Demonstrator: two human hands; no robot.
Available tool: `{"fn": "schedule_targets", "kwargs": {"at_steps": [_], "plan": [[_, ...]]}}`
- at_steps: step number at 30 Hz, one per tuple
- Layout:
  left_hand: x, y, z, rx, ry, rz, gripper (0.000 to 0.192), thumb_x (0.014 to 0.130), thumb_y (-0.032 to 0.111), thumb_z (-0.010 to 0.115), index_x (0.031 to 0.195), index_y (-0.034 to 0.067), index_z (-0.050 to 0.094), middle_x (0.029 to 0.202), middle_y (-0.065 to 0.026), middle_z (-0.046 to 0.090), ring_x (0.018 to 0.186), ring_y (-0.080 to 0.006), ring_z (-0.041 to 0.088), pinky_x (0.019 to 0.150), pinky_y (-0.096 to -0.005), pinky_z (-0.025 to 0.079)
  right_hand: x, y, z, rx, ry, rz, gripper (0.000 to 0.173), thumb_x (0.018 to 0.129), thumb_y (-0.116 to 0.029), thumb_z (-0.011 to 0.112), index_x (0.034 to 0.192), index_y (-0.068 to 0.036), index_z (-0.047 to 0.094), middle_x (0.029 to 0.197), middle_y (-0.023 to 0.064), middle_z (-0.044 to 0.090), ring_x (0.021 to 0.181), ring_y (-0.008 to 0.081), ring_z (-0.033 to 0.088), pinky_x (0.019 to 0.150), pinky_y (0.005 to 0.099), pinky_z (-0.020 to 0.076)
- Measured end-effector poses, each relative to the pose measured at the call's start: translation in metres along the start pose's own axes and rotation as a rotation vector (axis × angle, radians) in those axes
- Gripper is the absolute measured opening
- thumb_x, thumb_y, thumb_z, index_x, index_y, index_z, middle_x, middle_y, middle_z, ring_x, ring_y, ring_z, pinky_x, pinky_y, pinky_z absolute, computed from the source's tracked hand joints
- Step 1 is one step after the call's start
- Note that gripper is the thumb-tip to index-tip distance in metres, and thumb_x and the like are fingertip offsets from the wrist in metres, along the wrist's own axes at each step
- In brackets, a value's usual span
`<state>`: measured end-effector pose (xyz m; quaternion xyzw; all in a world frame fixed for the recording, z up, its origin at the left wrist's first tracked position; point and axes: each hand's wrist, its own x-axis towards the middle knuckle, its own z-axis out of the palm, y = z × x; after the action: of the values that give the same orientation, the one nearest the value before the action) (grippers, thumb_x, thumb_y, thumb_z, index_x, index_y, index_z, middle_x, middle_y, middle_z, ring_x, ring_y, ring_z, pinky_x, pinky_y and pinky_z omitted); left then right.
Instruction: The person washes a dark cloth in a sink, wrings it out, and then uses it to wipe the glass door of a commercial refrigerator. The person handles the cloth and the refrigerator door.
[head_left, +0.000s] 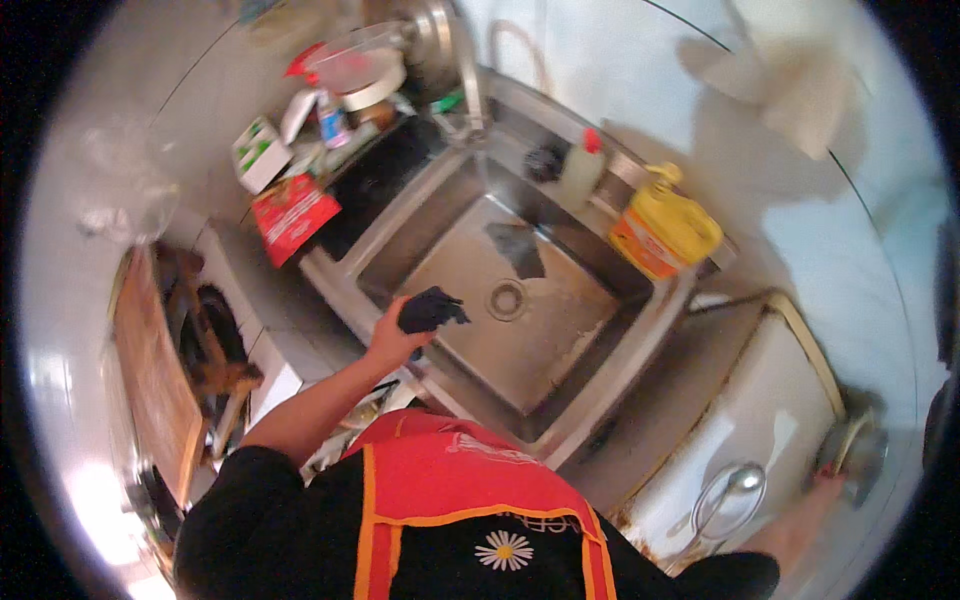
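My left hand (397, 334) is closed around a bunched dark cloth (431, 309) above the near left part of a stainless-steel sink (480, 360). On the sink's floor, beyond the round drain (506, 300), lies a flat dark grey piece (517, 250), probably cloth. Far to the right, my right hand (829, 484) is at a grey metal pot or bowl (862, 457) and appears to grip its near side. That part is blurred. A metal ladle (742, 480) lies near my right forearm on the white surface.
A yellow jug (667, 225) and a red-capped bottle (583, 172) stand along the sink's back rim, near a dark scrubber (545, 159). The faucet (472, 90) rises at the far corner. Left are a red packet (296, 217) and a white carton (261, 154). A wooden board (154, 367) leans at far left.
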<state>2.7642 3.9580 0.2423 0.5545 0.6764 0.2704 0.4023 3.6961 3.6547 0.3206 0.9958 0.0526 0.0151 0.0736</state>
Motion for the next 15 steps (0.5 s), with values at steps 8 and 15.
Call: {"fn": "schedule_targets", "kwargs": {"at_steps": [8,15], "plan": [[-0.010,-0.008,0.001,-0.236,-0.061,-0.066,0.063,0.063,0.018,0.081,0.117,0.006,0.051,0.100,-0.0101,0.064,0.092,-0.0194,0.061,0.082,-0.0321,0.048,0.011,-0.021,-0.004,0.508,-0.038,0.064,0.045,0.088,-0.035,0.055,0.123,-0.006,0.052,0.115,0.0145,0.057,0.098,0.0321,0.056,0.084,0.0484,0.0472],[-0.038,-0.021,-0.026,-0.195,-0.026,-0.059,0.062,0.063,0.019,0.081,0.117,0.007,0.052,0.103,-0.0107,0.063,0.095,-0.0202,0.060,0.086,-0.0327,0.046,-0.042,-0.050,-0.024,1.585,-0.270,0.114,0.043,0.091,-0.034,0.054,0.125,-0.008,0.051,0.120,0.0117,0.053,0.100,0.0303,0.053,0.086,0.0495,0.0465]]}}
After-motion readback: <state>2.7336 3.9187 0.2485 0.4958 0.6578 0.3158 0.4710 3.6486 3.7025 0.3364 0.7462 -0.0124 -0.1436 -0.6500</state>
